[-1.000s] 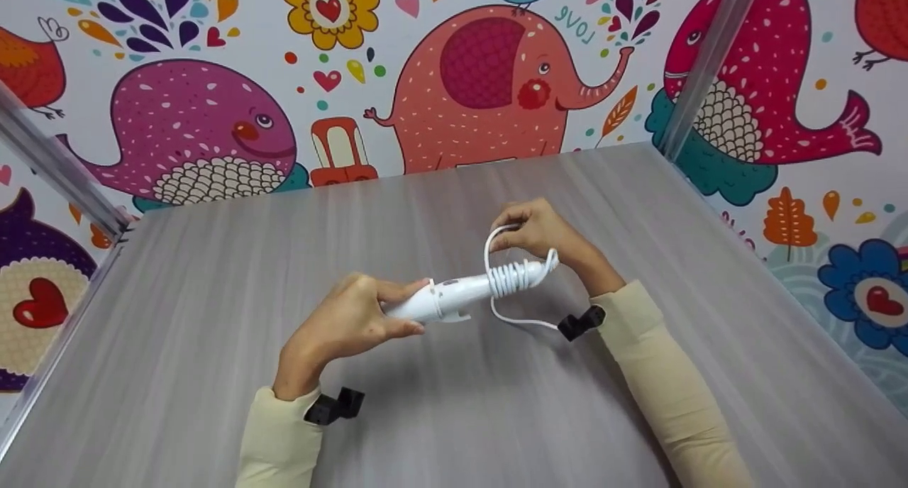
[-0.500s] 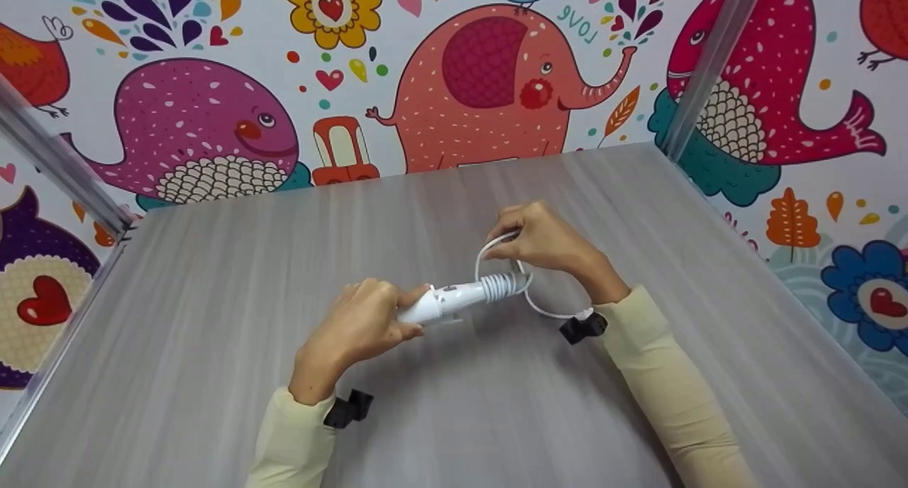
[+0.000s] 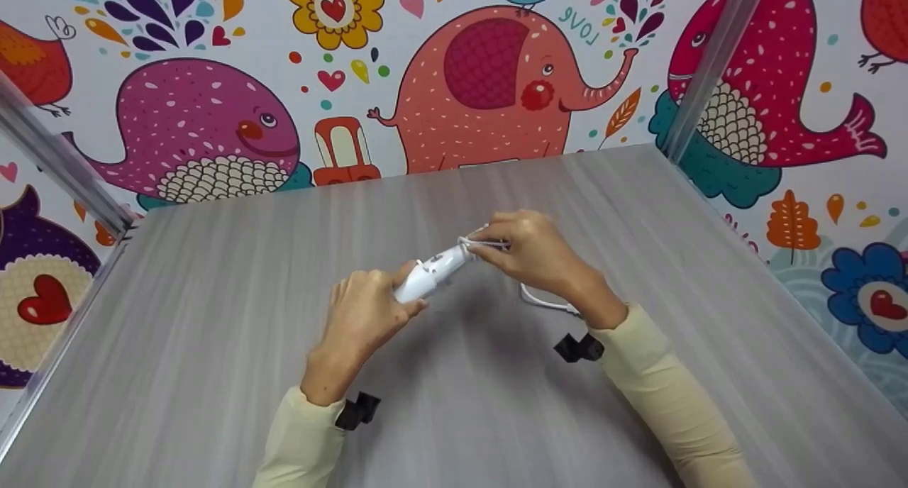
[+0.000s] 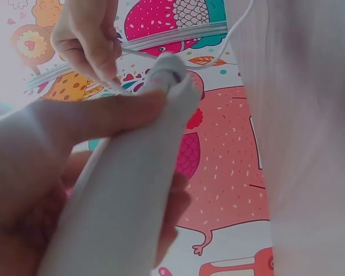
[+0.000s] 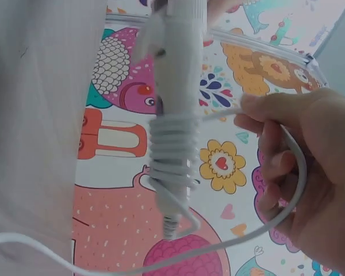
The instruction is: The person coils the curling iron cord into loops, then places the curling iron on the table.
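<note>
A white corded wand, shaped like a curling iron (image 3: 443, 262), is held above the table, tilted up to the right. My left hand (image 3: 365, 307) grips its thick end, thumb along the body in the left wrist view. Several turns of white power cord (image 5: 173, 152) are wound around the narrower end, close to the ribbed cord exit. With thumb and forefinger my right hand (image 3: 543, 257) pinches the cord right beside these turns. In the right wrist view the cord loops behind those fingers and trails off to the lower left.
A grey wood-grain table (image 3: 234, 318) lies under both hands. Behind it and at the sides stand panels printed with cartoon animals, with metal corner posts (image 3: 713, 69). Each sleeve cuff carries a small black camera mount (image 3: 358, 410).
The right hand has carried the cord around the wand's narrow end and now sits closer to it, covering the turns in the head view. The wand's tip has swung upward, away from me.
</note>
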### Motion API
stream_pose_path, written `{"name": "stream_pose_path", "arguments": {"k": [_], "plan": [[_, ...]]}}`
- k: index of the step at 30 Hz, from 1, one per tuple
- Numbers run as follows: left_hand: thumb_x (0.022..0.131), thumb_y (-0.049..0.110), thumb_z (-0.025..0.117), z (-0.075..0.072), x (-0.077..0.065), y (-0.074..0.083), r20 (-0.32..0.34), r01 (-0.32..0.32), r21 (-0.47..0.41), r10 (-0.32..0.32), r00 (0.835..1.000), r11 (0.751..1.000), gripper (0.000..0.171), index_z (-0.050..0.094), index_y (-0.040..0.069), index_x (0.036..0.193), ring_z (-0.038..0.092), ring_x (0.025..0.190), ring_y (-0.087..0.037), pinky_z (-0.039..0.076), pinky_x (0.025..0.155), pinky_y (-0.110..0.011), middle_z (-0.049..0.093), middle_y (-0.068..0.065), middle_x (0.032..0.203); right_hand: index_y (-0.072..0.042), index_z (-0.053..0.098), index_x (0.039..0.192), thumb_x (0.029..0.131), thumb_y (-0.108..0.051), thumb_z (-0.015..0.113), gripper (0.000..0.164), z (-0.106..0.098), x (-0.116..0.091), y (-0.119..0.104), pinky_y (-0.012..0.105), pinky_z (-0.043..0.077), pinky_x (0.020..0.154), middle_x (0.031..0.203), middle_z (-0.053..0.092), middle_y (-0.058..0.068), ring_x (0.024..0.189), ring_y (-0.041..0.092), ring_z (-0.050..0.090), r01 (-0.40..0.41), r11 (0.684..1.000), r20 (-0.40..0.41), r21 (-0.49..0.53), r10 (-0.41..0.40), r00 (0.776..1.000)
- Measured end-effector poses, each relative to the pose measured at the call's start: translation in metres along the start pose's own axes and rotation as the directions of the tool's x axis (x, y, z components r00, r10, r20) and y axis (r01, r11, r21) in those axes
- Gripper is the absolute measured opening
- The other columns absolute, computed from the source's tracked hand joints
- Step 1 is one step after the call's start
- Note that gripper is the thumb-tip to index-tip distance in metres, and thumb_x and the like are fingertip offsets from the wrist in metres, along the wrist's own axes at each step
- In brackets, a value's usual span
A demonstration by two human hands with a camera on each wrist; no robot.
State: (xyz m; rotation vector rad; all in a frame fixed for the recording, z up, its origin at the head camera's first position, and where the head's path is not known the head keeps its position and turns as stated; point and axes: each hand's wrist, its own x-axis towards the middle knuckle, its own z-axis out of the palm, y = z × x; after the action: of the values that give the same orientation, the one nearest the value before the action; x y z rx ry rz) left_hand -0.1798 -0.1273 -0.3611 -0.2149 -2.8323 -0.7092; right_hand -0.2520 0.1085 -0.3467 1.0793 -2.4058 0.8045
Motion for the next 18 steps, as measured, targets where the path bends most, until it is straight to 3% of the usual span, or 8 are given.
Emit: {"name": "stream_pose_path", "arguments": {"k": [5,9,14,18], "plan": [[0.076,0.030,0.088,0.002,0.002,-0.002,-0.111,0.020,-0.061,-0.027,0.993,0.998,0.059,0.070,0.009,0.128,0.073,0.081,-0.030,0.057,0.071,-0.046,0.077,-0.016,0.105,-0.008,0.080,0.105,0.092,-0.021,0.073,0.020,-0.001,-0.001,-0.003,0.021,0.043,0.058,0.080,0.070,0.005,0.065,0.010,0.051,-0.067,0.992,-0.034,0.103,0.071,0.997],[0.076,0.031,0.088,0.003,0.005,-0.005,-0.184,0.018,-0.127,-0.041,0.982,0.992,0.059,0.070,0.010,0.128,0.072,0.083,-0.031,0.056,0.072,-0.048,0.076,-0.016,0.107,-0.008,0.079,0.107,0.094,-0.022,0.070,0.021,-0.003,-0.001,-0.003,0.021,0.042,0.057,0.074,0.066,0.005,0.063,0.013,0.051,-0.120,0.978,-0.010,0.167,0.124,0.992],[0.075,0.032,0.088,-0.001,0.006,-0.008,-0.244,0.029,-0.220,-0.083,0.966,0.975,0.057,0.071,0.011,0.126,0.072,0.085,-0.032,0.054,0.071,-0.048,0.076,-0.016,0.110,-0.009,0.079,0.101,0.094,-0.022,0.070,0.018,-0.004,-0.001,0.003,0.021,0.040,0.057,0.074,0.068,0.006,0.061,0.012,0.049,-0.193,0.947,0.088,0.255,0.176,0.980],[0.075,0.032,0.088,-0.008,0.005,-0.009,-0.247,0.057,-0.294,-0.133,0.960,0.954,0.057,0.071,0.012,0.125,0.071,0.088,-0.033,0.054,0.073,-0.049,0.075,-0.016,0.113,-0.010,0.078,0.100,0.095,-0.023,0.068,0.018,-0.004,0.000,0.011,0.021,0.040,0.055,0.073,0.068,0.007,0.060,0.012,0.049,-0.263,0.914,0.192,0.308,0.211,0.959]]}}
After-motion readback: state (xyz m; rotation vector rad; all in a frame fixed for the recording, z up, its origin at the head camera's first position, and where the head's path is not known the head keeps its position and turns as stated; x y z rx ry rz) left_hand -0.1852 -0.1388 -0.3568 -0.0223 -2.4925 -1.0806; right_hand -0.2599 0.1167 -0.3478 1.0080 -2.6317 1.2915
